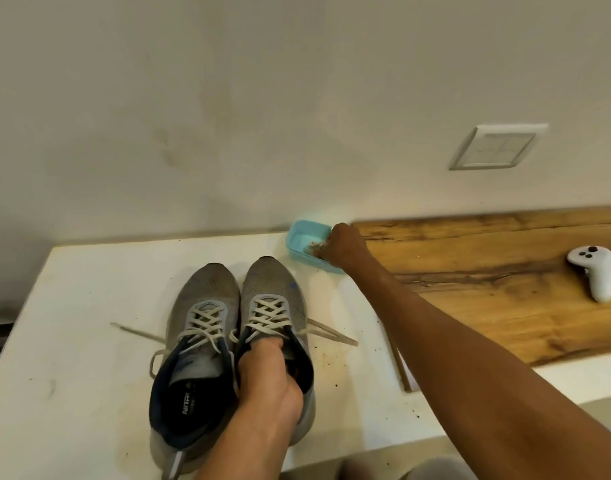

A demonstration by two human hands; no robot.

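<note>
Two grey lace-up sneakers stand side by side on a white counter, toes toward the wall. My left hand reaches into the right sneaker and grips its tongue and collar. The left sneaker stands free, its laces trailing onto the counter. My right hand is stretched out to a small turquoise tub by the wall, its fingers curled inside the tub around something small and pale that I cannot identify.
A wooden board covers the counter on the right, with a white game controller lying on it. A wall switch plate is above. Dark specks of dirt dot the counter near the sneakers. The wall runs close behind.
</note>
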